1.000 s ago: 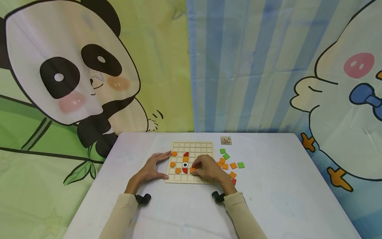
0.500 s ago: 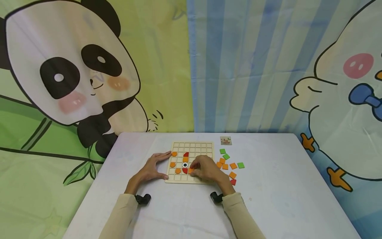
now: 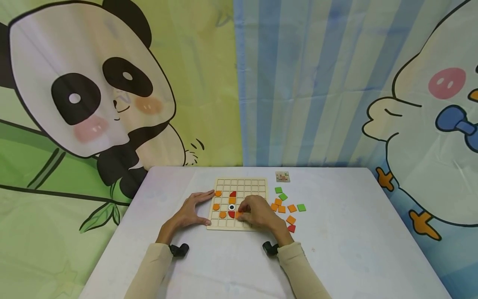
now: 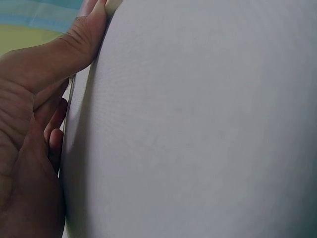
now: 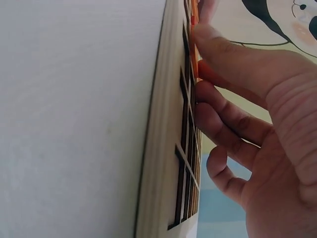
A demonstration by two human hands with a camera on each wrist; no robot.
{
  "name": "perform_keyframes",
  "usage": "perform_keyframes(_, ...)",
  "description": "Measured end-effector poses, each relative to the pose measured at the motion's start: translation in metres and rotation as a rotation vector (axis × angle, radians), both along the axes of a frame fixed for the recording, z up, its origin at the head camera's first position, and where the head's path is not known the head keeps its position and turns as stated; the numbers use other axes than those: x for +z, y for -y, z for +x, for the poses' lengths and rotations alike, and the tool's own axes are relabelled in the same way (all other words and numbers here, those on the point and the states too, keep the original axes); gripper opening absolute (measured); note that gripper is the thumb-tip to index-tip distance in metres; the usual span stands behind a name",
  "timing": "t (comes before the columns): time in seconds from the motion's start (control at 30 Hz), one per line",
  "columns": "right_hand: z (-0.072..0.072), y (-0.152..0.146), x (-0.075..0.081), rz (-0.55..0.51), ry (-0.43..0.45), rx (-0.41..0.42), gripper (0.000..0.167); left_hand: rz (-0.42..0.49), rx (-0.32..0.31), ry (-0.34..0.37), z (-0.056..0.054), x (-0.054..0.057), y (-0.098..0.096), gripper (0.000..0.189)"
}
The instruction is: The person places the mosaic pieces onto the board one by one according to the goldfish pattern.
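A wooden grid board lies on the white table. My left hand spreads along its left side, fingertips at the upper left edge and thumb at the lower left corner. With thumb and fingers, my right hand pinches an orange square tile low over the grid, right beside a red quarter-round piece. Above that red piece sit a white disc with a black centre, an orange square and another red quarter-round. Several orange round pieces lie in the left columns.
To the board's right lie loose orange tiles, green tiles and a red piece. A small patterned card lies near the back edge. Printed curtains stand behind the table.
My right hand has shifted slightly left with the orange tile, bringing it next to the lower red piece. My left hand has stayed at the board's edge.
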State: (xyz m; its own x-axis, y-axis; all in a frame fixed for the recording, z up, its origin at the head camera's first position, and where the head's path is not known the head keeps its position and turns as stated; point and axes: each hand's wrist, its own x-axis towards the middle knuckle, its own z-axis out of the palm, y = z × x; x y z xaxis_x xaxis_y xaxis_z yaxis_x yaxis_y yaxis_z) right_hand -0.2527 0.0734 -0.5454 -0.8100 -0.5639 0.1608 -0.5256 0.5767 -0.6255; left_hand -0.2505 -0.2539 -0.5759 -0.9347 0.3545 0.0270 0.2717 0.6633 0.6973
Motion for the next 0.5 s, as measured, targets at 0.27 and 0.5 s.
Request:
perform_keyframes(0.27, -0.003, -0.014, 0.008, -0.032, 0.034, -0.044, 0.031, 0.01, -0.02, -0.013, 0.0, 0.002, 0.001, 0.112)
perform_keyframes(0.5, -0.009, -0.045, 0.017, -0.028, 0.044, -0.105, 0.03, 0.008, -0.022, -0.01, 0.001, 0.003, 0.002, 0.112)
